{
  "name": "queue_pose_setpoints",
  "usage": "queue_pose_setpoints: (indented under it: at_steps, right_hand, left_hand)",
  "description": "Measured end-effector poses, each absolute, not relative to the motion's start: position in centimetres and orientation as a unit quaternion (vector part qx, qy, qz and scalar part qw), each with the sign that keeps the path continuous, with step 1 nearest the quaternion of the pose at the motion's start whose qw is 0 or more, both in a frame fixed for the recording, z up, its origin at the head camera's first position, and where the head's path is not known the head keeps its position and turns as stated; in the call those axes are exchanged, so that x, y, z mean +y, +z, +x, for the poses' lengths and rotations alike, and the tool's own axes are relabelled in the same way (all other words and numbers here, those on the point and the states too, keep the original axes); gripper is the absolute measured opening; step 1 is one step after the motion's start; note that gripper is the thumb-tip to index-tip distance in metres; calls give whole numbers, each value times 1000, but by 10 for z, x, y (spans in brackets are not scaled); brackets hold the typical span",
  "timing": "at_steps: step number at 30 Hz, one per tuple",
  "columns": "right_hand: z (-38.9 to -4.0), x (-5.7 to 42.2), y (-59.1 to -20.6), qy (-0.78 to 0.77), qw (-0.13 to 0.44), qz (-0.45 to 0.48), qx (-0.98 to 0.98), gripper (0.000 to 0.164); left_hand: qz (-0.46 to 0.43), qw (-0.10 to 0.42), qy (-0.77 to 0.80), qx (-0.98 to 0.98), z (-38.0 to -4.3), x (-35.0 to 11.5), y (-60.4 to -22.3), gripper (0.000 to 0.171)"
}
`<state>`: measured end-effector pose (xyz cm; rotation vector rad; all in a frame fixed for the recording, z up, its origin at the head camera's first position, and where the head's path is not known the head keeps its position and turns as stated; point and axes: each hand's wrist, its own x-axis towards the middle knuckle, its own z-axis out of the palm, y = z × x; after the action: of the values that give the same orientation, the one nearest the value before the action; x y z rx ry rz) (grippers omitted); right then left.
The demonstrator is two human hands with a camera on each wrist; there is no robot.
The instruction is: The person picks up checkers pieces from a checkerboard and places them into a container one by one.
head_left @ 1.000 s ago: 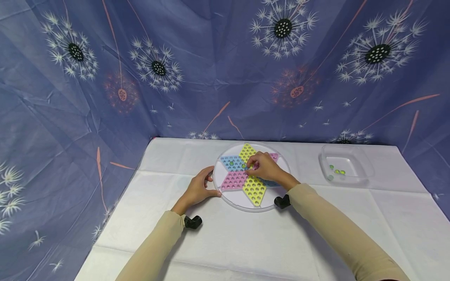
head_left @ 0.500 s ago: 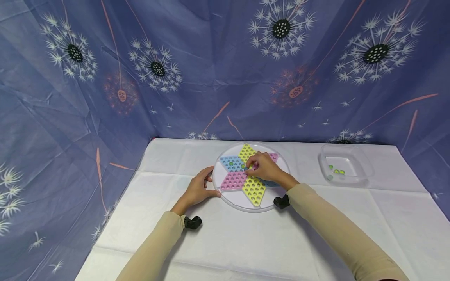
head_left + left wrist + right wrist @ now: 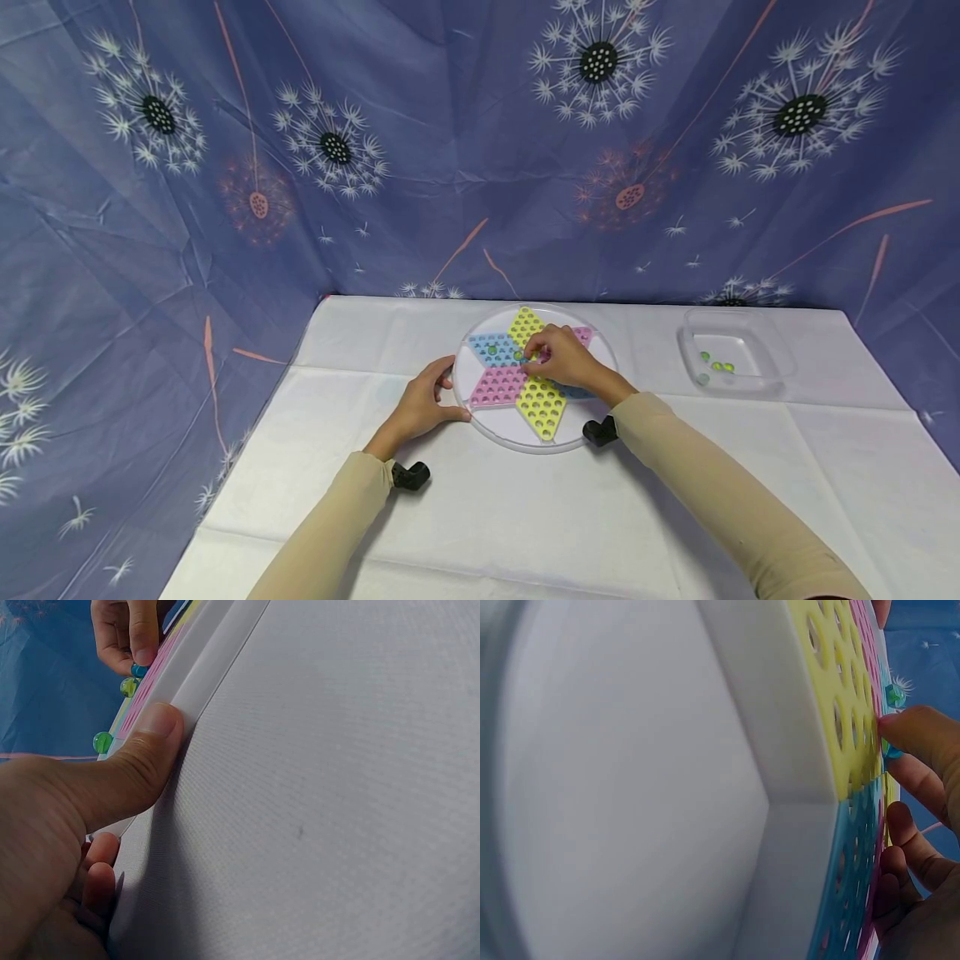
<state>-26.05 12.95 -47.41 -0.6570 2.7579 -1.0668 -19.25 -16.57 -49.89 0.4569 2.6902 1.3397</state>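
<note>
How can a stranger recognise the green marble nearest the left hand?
Find the round white plastic board with the multicoloured star. On its upper-left blue section sits the round green glass marble, farther from the right hand than its yellow-green neighbour.

Right hand (image 3: 564, 357) in a thumb-and-finger pinch

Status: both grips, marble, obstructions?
Left grip holds Chinese checkers board at rim. Right grip pinches teal marble near board center. Yellow-green marble close by; no obstruction visible.

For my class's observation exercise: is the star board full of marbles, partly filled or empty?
Partly filled: green marbles sit on the star board; most visible holes are bare. The right hand hides some.
</note>
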Motion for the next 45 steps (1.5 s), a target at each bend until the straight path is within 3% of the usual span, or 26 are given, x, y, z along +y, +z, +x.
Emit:
queue_pose_setpoints:
  at_steps: [17,30,45]
  right_hand:
    - [-261,129,-467,-348,51,-246,903,12]
    - [-265,132,-450,-382,-11,-253,889,15]
    - [-263,135,-444,-393,-26,-248,885,16]
  left_hand:
    - [150,52,435,886,-192,-166,-500,103]
    - [140,56,434,888,-192,-165,-498,104]
    - [144,51,434,888,-192,-166,-500,104]
